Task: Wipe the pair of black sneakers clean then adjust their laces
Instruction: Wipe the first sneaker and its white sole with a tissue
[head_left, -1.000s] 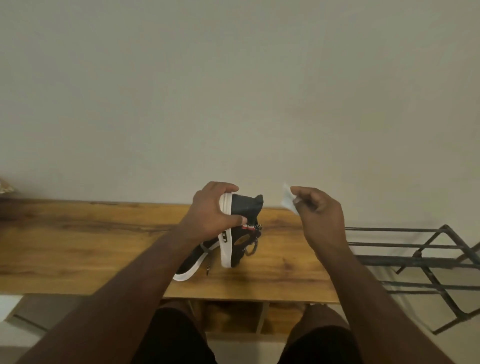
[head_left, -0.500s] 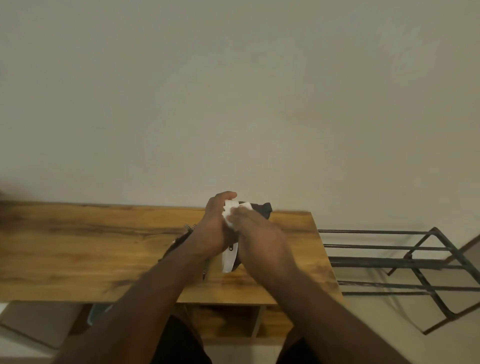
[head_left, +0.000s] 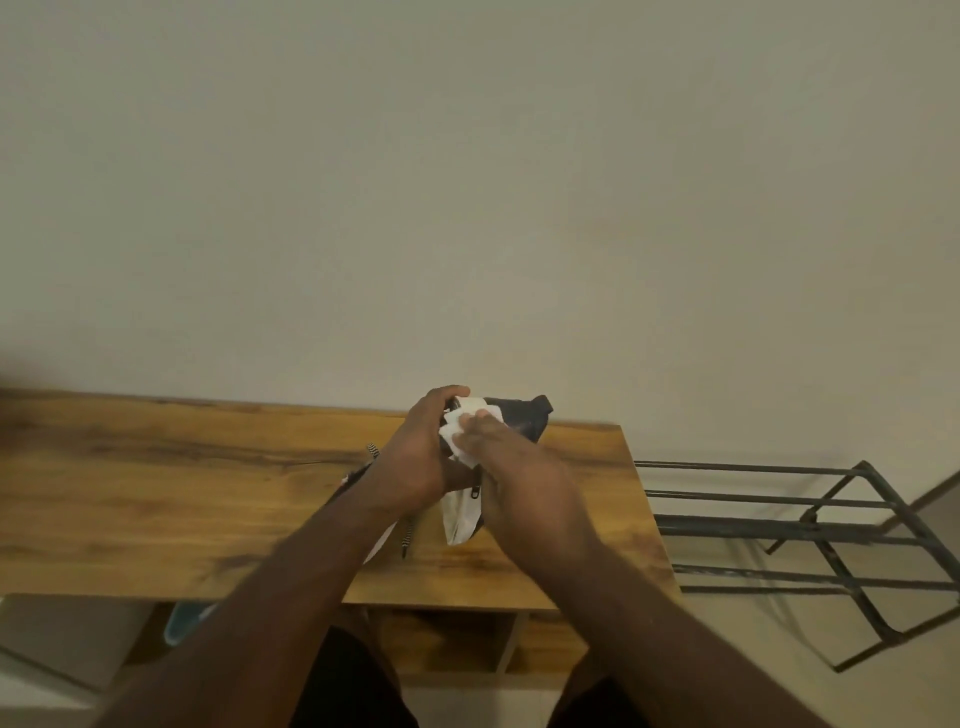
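fingers (head_left: 470, 423): right ones pinching wipe (head_left: 457, 434), now pressed on sneaker (head_left: 519, 418) | left hand (head_left: 415, 457) still gripping it; wiping's started; laces later

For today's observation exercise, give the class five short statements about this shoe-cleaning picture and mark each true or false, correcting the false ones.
1. The left hand grips the sneaker. True.
2. The right hand holds a brush. False: it presses a white wipe against the sneaker.
3. The sneaker is above a wooden table. True.
4. The metal rack stands to the left of the table. False: it stands to the right.
5. A striped lace hangs down near the left wrist. True.
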